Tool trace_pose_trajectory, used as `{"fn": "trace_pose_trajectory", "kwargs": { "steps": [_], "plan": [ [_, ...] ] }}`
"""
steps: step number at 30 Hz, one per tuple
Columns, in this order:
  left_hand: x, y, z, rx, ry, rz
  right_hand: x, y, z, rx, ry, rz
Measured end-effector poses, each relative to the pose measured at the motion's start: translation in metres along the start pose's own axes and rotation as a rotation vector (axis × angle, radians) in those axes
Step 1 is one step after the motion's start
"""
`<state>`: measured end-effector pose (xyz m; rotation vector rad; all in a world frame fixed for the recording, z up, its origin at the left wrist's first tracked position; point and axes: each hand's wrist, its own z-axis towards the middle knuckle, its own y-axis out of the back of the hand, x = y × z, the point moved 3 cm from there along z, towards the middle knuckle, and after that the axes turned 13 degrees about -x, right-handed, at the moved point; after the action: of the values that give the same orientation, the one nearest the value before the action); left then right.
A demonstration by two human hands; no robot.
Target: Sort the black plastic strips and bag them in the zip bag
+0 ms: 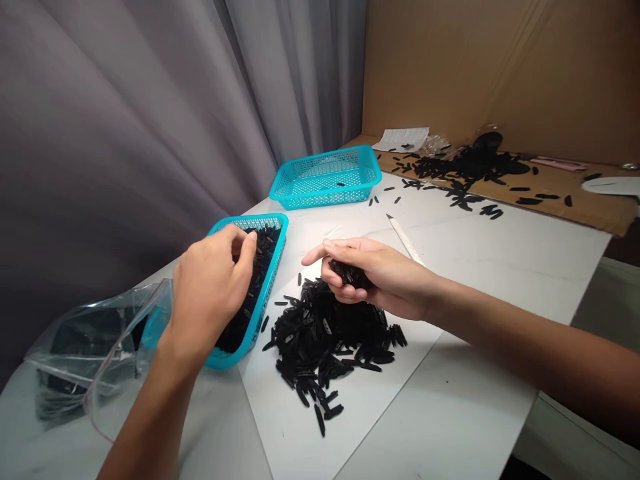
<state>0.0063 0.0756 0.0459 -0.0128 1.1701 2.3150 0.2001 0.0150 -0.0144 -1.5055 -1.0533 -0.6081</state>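
My right hand [370, 275] is curled round a handful of small black strips [350, 273], palm turned up, above the paper. Beneath it, a heap of the same black strips [320, 333] spreads over a white sheet of paper [350, 413]. My left hand [215, 280] hangs over the nearer blue plastic basket [260, 313], its thumb and fingers closed together. Whether anything is pinched there is hidden from me. More black strips [263, 267] fill that basket.
A second blue basket [325, 197] with one strip in it stands at the back. A clear zip bag [95, 347] holding black pieces lies at left. A white pencil-like tool [405, 240] rests behind my right hand. Loose strips [465, 163] are scattered on cardboard [560, 193] at back right.
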Motion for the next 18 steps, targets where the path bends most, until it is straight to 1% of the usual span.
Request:
{"fn": "trace_pose_trajectory", "kwargs": {
  "steps": [1, 2, 3, 4, 6, 7, 9, 10, 12, 15, 18],
  "plan": [
    [0.001, 0.001, 0.000, -0.027, -0.007, 0.025, -0.001, 0.000, 0.000, 0.000, -0.025, 0.030],
    [-0.002, 0.000, -0.001, -0.024, -0.031, -0.005, -0.002, 0.000, 0.000, -0.003, -0.048, 0.057],
    [-0.007, -0.001, -0.003, 0.006, -0.077, -0.072, -0.003, 0.000, 0.000, -0.008, -0.070, 0.081],
    [-0.015, -0.003, -0.007, 0.058, -0.146, -0.151, -0.005, 0.000, 0.001, -0.016, -0.092, 0.099],
    [-0.033, -0.006, -0.017, 0.150, -0.342, -0.253, -0.009, 0.000, 0.001, -0.042, -0.123, 0.109],
    [-0.041, -0.007, -0.021, 0.172, -0.436, -0.279, -0.012, -0.001, 0.002, -0.059, -0.123, 0.099],
    [-0.050, -0.009, -0.028, 0.170, -0.553, -0.320, -0.016, -0.002, 0.003, -0.082, -0.094, 0.035],
    [-0.051, -0.010, -0.029, 0.165, -0.577, -0.344, -0.018, -0.003, 0.003, -0.080, -0.074, -0.012],
    [-0.048, -0.013, -0.028, 0.188, -0.574, -0.408, -0.021, -0.004, 0.004, -0.053, -0.042, -0.100],
    [-0.043, -0.020, -0.026, 0.271, -0.508, -0.479, -0.026, -0.002, 0.007, -0.036, -0.040, -0.162],
    [-0.041, -0.029, -0.029, 0.288, -0.439, -0.456, -0.028, 0.002, 0.011, -0.086, -0.071, -0.150]
  ]
}}
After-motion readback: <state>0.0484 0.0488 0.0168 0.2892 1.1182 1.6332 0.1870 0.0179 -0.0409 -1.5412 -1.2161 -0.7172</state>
